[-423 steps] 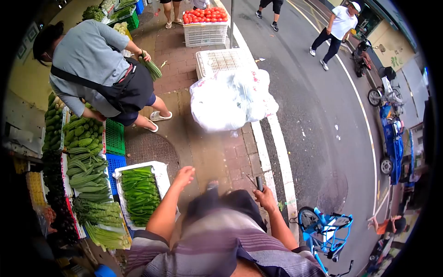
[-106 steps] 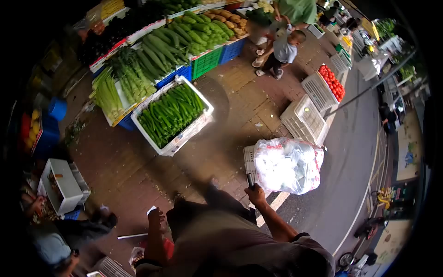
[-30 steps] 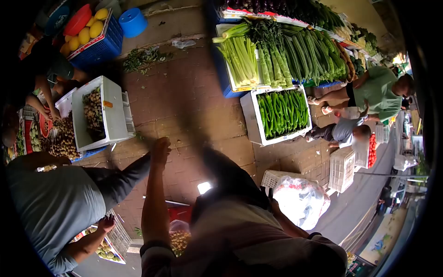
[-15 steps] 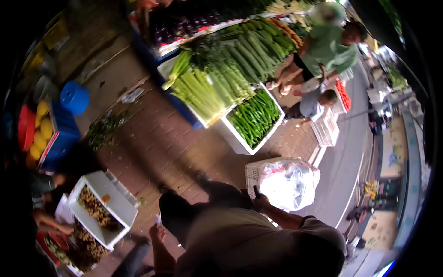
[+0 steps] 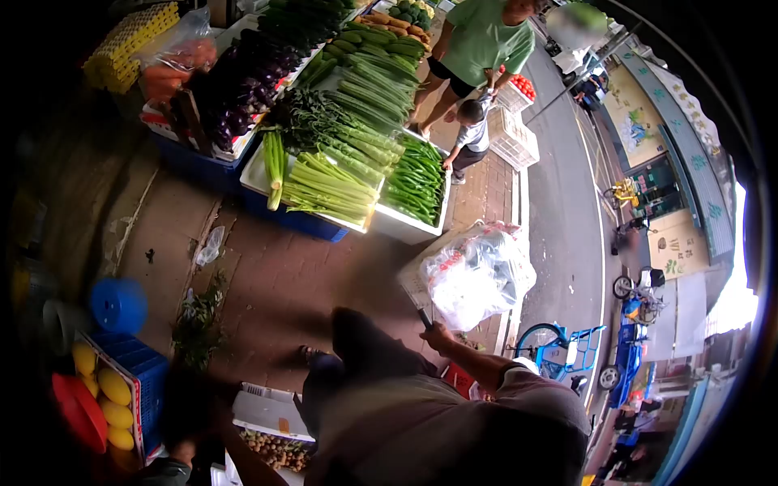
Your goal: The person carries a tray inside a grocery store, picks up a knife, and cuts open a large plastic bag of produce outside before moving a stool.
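Beside the clear plastic bag with white contents point(image 5: 478, 279), which appears to rest on a pale crate point(image 5: 416, 278), the right hand point(image 5: 438, 335) grasps a dark rod-like object point(image 5: 425, 318). This object points up toward the crate's edge; from this angle I cannot tell whether the two touch, nor exactly what the object is. The left hand I cannot make out in the dark lower-left part, so I cannot say whether it is holding something. As I judge, the step in hand is simply carrying the object with the right hand. Any further move would call for a firm grip and for keeping the object clear of the thin plastic. Just beyond the crate is a white box point(image 5: 405, 230) of long green peppers point(image 5: 415, 180), next to the celery point(image 5: 334, 186).
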The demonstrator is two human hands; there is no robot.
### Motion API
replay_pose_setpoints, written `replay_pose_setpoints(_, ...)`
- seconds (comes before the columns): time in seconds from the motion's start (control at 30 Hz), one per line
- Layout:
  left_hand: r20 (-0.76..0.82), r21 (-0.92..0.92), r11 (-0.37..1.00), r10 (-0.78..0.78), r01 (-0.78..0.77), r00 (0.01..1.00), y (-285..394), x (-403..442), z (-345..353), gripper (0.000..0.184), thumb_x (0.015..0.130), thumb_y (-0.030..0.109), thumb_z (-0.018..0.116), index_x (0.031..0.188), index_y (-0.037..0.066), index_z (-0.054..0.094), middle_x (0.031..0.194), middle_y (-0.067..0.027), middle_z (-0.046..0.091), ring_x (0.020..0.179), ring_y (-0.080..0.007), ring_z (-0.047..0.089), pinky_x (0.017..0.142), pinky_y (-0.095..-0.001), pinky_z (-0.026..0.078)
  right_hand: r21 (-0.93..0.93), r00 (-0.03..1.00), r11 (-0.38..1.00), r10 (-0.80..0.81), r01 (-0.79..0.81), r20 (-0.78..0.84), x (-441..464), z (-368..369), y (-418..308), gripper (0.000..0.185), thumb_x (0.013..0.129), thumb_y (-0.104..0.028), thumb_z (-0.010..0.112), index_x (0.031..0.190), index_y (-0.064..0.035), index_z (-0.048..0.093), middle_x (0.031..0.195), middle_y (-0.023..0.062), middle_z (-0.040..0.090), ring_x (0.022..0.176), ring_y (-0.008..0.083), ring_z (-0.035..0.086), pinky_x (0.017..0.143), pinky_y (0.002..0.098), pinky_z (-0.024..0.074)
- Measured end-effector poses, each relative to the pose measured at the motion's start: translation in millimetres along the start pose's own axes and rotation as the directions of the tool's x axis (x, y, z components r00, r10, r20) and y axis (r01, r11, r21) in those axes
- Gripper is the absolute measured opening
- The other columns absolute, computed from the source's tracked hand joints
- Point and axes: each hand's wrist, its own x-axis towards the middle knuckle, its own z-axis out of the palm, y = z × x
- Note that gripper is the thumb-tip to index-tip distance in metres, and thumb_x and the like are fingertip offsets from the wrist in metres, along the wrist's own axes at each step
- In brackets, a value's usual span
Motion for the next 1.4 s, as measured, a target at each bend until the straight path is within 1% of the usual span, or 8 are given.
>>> replay_pose_setpoints(0.27,0.048,0.057,0.965,0.253,-0.256,0.966,333,18,135,0.04,0.091,0.035,0.059,0.12,0.008,0.054,0.101,-0.0047,0.06,0.078,-0.0138,0.055,0.068,-0.0294,0.045,-0.161,0.943,0.931,-0.312,0.327,0.115,-65,82,-131,0.05,0.071,-0.044,0.078,0.091,-0.0005,0.064,0.086,0.0186,0.068,0.083,0.0263,0.066,0.069,0.0405,0.0504)
replay_pose_setpoints(0.43,0.12,-0.004,0.985,0.173,-0.174,0.978,327,93,112,0.036,0.087,0.024,0.064,0.118,0.007,0.056,0.089,-0.0047,0.063,0.067,-0.013,0.059,0.052,-0.0263,0.044,0.346,0.953,0.935,-0.169,0.074,0.251,-129,96,-307,0.035,0.095,-0.035,0.055,0.088,-0.0008,0.06,0.064,0.0086,0.058,0.055,0.0173,0.056,0.048,0.0368,0.0439)
replay_pose_setpoints(0.57,0.237,0.616,0.619,0.445,-0.488,0.863,205,181,-7,0.017,0.085,0.02,0.061,0.079,0.004,0.061,0.069,-0.0108,0.055,0.066,-0.0239,0.059,0.059,-0.0445,0.047,0.059,0.956,0.978,-0.209,0.202,0.203,-122,120,-357,0.041,0.09,-0.037,0.061,0.089,0.0042,0.06,0.083,0.0173,0.066,0.074,0.0203,0.062,0.065,0.0385,0.0487)
replay_pose_setpoints(0.7,-0.062,-0.222,0.958,-0.198,0.18,0.978,261,129,-39,0.019,0.088,0.026,0.062,0.089,0.007,0.058,0.071,-0.0077,0.055,0.058,-0.0198,0.056,0.045,-0.0347,0.043,-0.043,0.915,0.94,-0.318,0.339,0.249,-102,141,-407,0.044,0.091,-0.038,0.057,0.097,0.0053,0.061,0.09,0.0228,0.066,0.082,0.0268,0.064,0.072,0.0407,0.0491)
replay_pose_setpoints(0.97,-0.07,-0.195,0.91,-0.385,0.366,0.92,335,193,-107,0.02,0.093,0.029,0.057,0.1,0.011,0.053,0.076,-0.005,0.053,0.051,-0.0154,0.051,0.037,-0.0237,0.035,0.13,0.881,0.923,-0.384,0.362,0.277,-150,203,-555,0.026,0.087,-0.025,0.062,0.088,0.0009,0.061,0.071,0.0064,0.061,0.062,0.014,0.058,0.053,0.0319,0.0459)
replay_pose_setpoints(1.3,0.099,0.148,0.989,-0.008,-0.007,0.995,589,415,-278,0.022,0.095,0.031,0.055,0.11,0.016,0.058,0.08,-0.0015,0.059,0.054,-0.0127,0.054,0.044,-0.0257,0.042,0.521,0.971,0.839,0.033,-0.157,0.238,-202,325,-671,0.021,0.084,-0.01,0.063,0.089,-0.0135,0.043,0.057,0.0011,0.043,0.039,0.0131,0.042,0.031,0.0279,0.0317)
replay_pose_setpoints(1.37,0.524,0.662,0.119,0.632,-0.74,0.57,648,472,-311,0.018,0.09,0.025,0.06,0.103,0.013,0.06,0.079,-0.001,0.059,0.061,-0.0114,0.055,0.047,-0.0234,0.041,0.52,0.985,0.85,-0.016,-0.077,0.172,-232,320,-719,0.018,0.084,-0.011,0.064,0.09,-0.01,0.047,0.058,0.0025,0.045,0.039,0.0139,0.043,0.032,0.0289,0.0331)
replay_pose_setpoints(1.4,0.212,0.512,0.663,0.519,-0.546,0.828,695,463,-281,0.018,0.09,0.025,0.059,0.102,0.012,0.06,0.078,-0.0005,0.058,0.06,-0.0108,0.054,0.047,-0.0236,0.04,0.459,0.989,0.886,-0.009,-0.06,0.148,-248,309,-746,0.017,0.083,-0.012,0.064,0.091,-0.0073,0.049,0.059,0.0044,0.049,0.04,0.0151,0.045,0.032,0.0297,0.0339)
